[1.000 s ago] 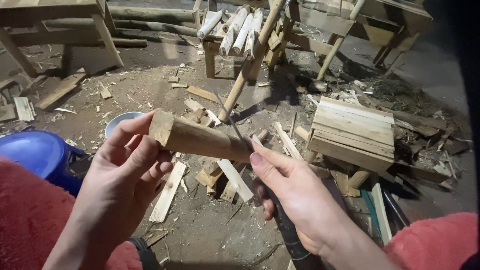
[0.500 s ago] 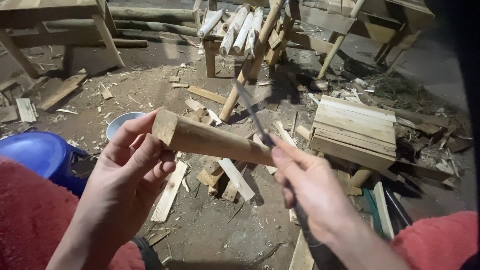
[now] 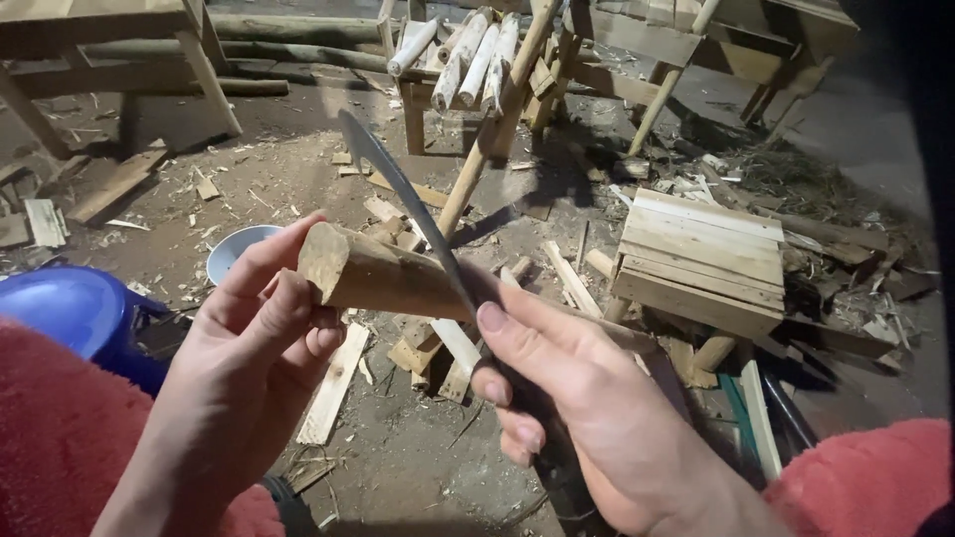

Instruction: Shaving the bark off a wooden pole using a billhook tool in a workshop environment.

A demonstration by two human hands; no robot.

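While the fingers (image 3: 261,298) of the left hand (image 3: 244,363) were curled shut around the cut end of a short wooden log (image 3: 383,278), the right hand (image 3: 587,418) was closed on the dark handle of a knife (image 3: 418,224) — its thumb stretched forward along the wood. The long curved blade crossed over the log, tip pointing up and away. The log was held level between both hands, above a dirt floor (image 3: 298,179) strewn with chips and offcuts. A small slatted wooden stool (image 3: 701,259) stood to the right — a blue plastic basin (image 3: 60,308) lay at the left, just beside a red sleeve (image 3: 60,438).
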